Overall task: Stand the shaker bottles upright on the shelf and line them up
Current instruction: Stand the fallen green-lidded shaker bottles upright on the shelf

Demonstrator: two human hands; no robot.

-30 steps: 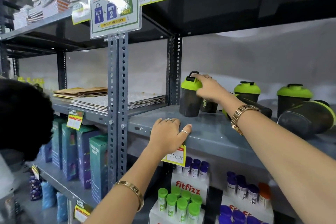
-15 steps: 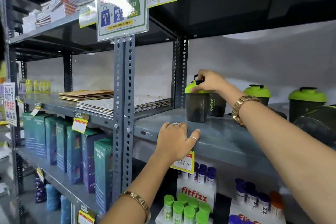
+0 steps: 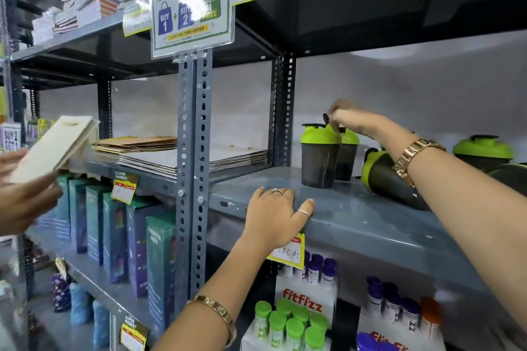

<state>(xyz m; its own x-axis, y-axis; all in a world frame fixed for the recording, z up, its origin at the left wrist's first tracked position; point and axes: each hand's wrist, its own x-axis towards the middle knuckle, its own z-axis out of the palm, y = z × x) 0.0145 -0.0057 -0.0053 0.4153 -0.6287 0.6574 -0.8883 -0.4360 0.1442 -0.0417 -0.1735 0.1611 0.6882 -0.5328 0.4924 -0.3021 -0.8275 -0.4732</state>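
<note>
Two dark grey shaker bottles with lime-green lids stand upright at the left end of the grey shelf (image 3: 356,225), the front bottle (image 3: 318,162) just ahead of the back one (image 3: 347,161). My right hand (image 3: 352,120) hovers over their lids, fingertips pinched on a black lid loop. To the right, a third bottle (image 3: 383,177) lies on its side, partly hidden behind my right wrist. Farther right another bottle (image 3: 482,151) stands upright, with a tipped one (image 3: 510,177) beside it at the frame edge. My left hand (image 3: 278,214) rests flat on the shelf's front edge.
A perforated steel upright (image 3: 195,168) carrying a "FREE" offer sign (image 3: 192,0) divides the bays. Flat paper bags (image 3: 171,154) lie on the left bay. At the far left, another person's hand (image 3: 25,199) holds a cream booklet (image 3: 52,147). Supplement tubes (image 3: 288,325) fill the shelf below.
My right hand has lifted from gripping the front bottle's lid to a fingertip pinch on a loop above it. Another person's hand with a booklet has entered at the left.
</note>
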